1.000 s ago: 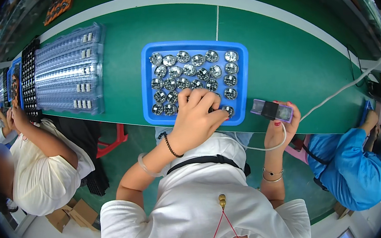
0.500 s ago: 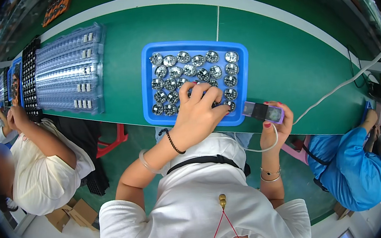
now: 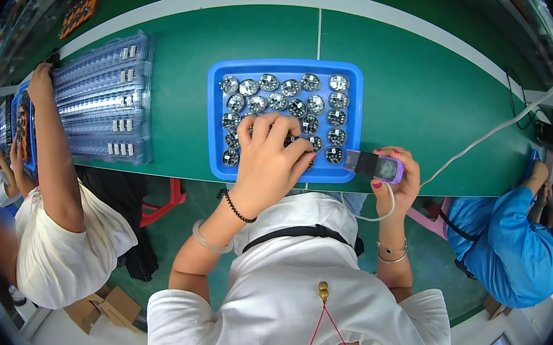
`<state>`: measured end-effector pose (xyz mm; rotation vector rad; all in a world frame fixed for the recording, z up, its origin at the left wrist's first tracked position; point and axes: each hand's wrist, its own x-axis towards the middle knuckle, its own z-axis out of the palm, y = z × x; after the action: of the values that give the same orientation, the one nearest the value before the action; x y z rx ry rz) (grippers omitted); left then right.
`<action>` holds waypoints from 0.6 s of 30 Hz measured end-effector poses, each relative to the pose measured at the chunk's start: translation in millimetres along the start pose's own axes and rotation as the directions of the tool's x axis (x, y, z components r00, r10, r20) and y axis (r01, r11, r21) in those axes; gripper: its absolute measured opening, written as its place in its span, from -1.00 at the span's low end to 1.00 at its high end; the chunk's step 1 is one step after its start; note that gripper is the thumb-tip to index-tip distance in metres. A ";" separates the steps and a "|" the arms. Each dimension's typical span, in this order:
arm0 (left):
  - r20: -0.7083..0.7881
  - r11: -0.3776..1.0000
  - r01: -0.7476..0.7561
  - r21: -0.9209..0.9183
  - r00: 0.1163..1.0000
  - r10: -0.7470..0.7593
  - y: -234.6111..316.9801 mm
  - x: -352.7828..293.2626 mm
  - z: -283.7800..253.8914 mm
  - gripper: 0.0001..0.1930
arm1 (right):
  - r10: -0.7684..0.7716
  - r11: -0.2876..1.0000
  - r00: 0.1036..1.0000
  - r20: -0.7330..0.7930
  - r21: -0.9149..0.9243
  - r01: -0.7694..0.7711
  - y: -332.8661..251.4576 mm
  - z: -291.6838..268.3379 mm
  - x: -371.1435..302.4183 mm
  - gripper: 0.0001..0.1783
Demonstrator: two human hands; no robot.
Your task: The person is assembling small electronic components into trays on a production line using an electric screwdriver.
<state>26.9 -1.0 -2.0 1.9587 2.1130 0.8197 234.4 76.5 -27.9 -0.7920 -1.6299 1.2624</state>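
Note:
A blue tray (image 3: 211, 122) in front of me holds rows of small round silver-and-black parts (image 3: 297, 108). My left hand (image 3: 267, 150) reaches over its near middle, fingers bent down among the parts. The fingertips are partly hidden, so what they grip cannot be made out. At the tray's near right corner, my right hand (image 3: 402, 183) is closed around a purple handheld device (image 3: 389, 169) with a black band and a clear end. That end points left and overlaps the tray rim. A pale cable (image 3: 388, 211) loops below the device.
Clear plastic trays (image 3: 101, 103) with a few small white pieces lie to the left on the green table (image 3: 179, 81). A co-worker's arm (image 3: 54, 142) stretches beside them. Another person in blue (image 3: 513, 242) sits at right. A white cord (image 3: 482, 141) crosses the table's right side.
My left hand has moved left over the parts. My right hand and the purple device have shifted slightly left, onto the tray rim. The left co-worker's arm now reaches far over the table.

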 end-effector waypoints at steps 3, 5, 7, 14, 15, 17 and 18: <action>0.030 0.999 -0.002 0.034 1.000 0.001 -2.5 -2.2 -5.1 -0.82 | -0.018 1.000 0.999 0.029 0.001 0.018 -0.3 1.0 2.9 -0.43; 0.041 0.999 0.002 0.033 0.999 -0.003 0.0 -0.8 -9.3 -0.81 | -0.013 1.000 0.999 0.031 -0.001 0.013 -0.1 1.2 2.6 -0.42; 0.045 0.998 0.023 -0.059 0.999 -0.020 4.7 3.0 -12.0 -0.74 | -0.009 1.000 0.999 0.036 -0.001 0.009 0.8 1.5 2.9 -0.42; 0.151 0.976 -0.203 -0.077 0.965 0.212 -4.2 12.2 -5.3 -0.74 | -0.008 1.000 0.999 0.045 -0.017 0.009 -0.9 -0.6 4.0 -0.42; 0.168 0.975 -0.215 -0.061 0.960 0.222 -6.1 13.9 -7.2 -0.75 | -0.006 1.000 0.999 0.042 -0.024 0.007 -1.0 -0.8 4.4 -0.42; 0.187 0.973 -0.227 -0.046 0.954 0.232 -7.8 15.8 -11.7 -0.77 | 0.001 1.000 0.999 0.038 -0.023 0.000 -1.7 -0.2 5.1 -0.42; 0.202 0.972 -0.233 -0.039 0.951 0.236 -8.2 16.1 -13.6 -0.77 | 0.004 1.000 0.999 0.035 -0.021 -0.003 -1.5 0.1 4.9 -0.42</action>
<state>11.2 10.5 9.7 2.2104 1.7789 0.6330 232.5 80.4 -25.1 -0.7902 -1.6728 1.2702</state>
